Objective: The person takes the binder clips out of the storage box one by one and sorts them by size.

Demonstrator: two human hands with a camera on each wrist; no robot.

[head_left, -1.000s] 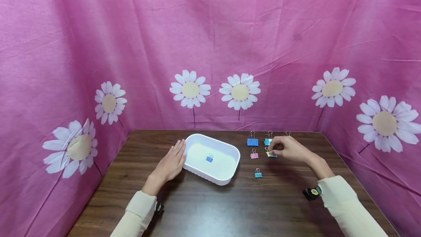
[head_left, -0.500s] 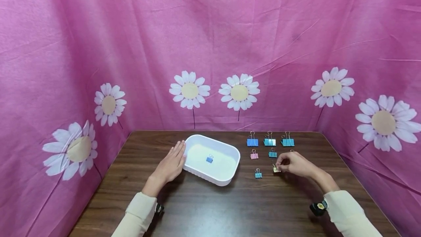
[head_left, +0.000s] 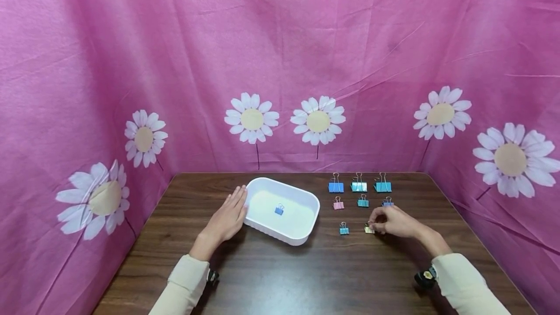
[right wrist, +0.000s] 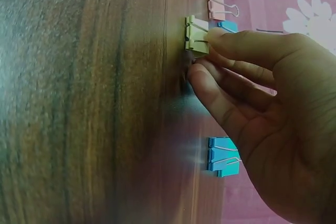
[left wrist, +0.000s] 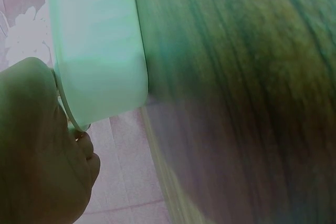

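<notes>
My right hand pinches a small yellow binder clip low over the table, right of a teal binder clip. In the right wrist view, a fingertip lies on the side of the yellow clip and another finger is just below it. My left hand rests with straight fingers along the left side of a white tray. A small blue binder clip lies inside that tray. Behind my right hand, another blue binder clip is partly covered by the knuckles.
Three large clips, one blue and two teal, form the back row. In front of them stand a pink clip and a smaller teal clip. The brown wooden table ends at a pink flowered cloth.
My right hand has brought the yellow clip from beside the middle row toward me and slightly right, into line with the front teal clip. The left hand and tray stay put.
</notes>
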